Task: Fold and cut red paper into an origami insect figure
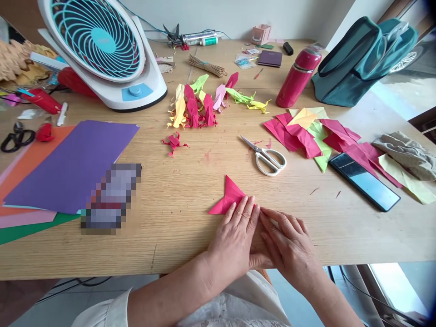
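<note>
A folded pink paper (229,196) lies on the wooden table (177,227) near its front edge. My left hand (235,240) lies flat on the paper's near part, fingers stretched out and pressing down. My right hand (289,245) rests beside it, fingers extended with the tips against the left hand, over the hidden part of the paper. Only the paper's pointed far corner and left tip show.
White-handled scissors (267,157) lie just beyond the hands. A black phone (364,181) and loose pink and yellow-green sheets (306,131) lie to the right. Folded paper figures (204,104), a red bottle (298,77), a teal bag (361,59), a fan (102,50) and a purple sheet (75,163) fill the back and left.
</note>
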`<state>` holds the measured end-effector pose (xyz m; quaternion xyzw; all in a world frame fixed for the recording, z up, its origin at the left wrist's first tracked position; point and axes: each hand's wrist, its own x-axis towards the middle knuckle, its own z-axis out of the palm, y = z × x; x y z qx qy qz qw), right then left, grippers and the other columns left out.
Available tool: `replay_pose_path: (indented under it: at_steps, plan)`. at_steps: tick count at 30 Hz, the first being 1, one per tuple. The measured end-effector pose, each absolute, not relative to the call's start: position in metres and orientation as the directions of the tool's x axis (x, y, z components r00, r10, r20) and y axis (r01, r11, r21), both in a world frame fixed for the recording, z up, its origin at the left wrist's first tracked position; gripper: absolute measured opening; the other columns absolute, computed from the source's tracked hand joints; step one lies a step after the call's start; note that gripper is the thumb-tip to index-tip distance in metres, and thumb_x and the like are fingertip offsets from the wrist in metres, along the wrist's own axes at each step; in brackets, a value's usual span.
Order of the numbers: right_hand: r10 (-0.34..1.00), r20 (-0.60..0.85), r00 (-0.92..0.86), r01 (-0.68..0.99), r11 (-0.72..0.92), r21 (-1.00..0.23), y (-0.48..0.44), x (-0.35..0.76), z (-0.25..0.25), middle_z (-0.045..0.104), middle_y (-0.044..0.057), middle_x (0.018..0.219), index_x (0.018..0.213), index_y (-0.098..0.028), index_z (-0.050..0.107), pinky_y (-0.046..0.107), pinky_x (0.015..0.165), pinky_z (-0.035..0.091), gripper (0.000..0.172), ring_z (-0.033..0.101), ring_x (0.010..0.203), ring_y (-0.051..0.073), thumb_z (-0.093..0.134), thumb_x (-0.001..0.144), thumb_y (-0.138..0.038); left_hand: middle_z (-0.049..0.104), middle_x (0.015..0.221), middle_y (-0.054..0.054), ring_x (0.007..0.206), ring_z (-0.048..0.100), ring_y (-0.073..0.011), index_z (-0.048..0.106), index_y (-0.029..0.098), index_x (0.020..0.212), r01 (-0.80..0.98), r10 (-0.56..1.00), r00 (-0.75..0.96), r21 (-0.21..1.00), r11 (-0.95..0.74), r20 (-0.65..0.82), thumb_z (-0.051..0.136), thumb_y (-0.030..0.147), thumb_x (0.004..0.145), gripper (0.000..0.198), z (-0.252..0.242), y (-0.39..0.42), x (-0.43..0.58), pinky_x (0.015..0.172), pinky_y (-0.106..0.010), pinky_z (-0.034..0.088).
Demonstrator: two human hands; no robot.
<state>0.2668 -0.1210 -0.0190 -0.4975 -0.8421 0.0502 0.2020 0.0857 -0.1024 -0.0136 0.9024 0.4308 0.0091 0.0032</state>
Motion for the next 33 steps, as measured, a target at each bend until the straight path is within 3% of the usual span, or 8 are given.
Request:
replay_pose_path:
  at_steps: [10,20,33]
  plan:
    - [0.863,0.284,-0.418,0.823,0.492,-0.283,-0.121,0.268,-0.018,0.061,0.013,0.135,0.144,-0.016,0.05,0.042,0.09,0.043,0.044,0.056,0.114,0.027,0.048,0.1,-0.016,0.019,0.166,-0.021,0.154,0.02,-0.0351,0.026,0.003,0.157,0.809,0.811,0.583,0.058,-0.585,0.04,0.03,0.083,0.087,0.107,-0.021,-0.105,0.073,0.123,-0.047,0.019]
    - [0.86,0.293,-0.419,0.832,0.492,-0.256,-0.121,0.268,-0.02,0.062,0.012,0.134,0.144,-0.016,0.051,0.04,0.088,0.043,0.043,0.057,0.112,0.025,0.048,0.101,-0.016,0.029,0.162,-0.024,0.152,0.028,-0.0356,0.034,-0.001,0.153,0.833,0.834,0.545,0.054,-0.55,0.089,0.026,0.085,0.085,0.11,-0.023,-0.107,0.065,0.122,-0.044,0.02]
    - [0.868,0.268,-0.419,0.849,0.479,-0.224,-0.122,0.268,-0.02,0.06,0.011,0.136,0.143,-0.02,0.052,0.04,0.087,0.042,0.042,0.056,0.115,0.025,0.048,0.101,-0.016,0.029,0.162,-0.023,0.151,0.03,-0.0333,0.034,0.0,0.153,0.845,0.845,0.522,0.063,-0.531,0.117,0.023,0.082,0.088,0.105,-0.022,-0.11,0.052,0.121,-0.042,0.024]
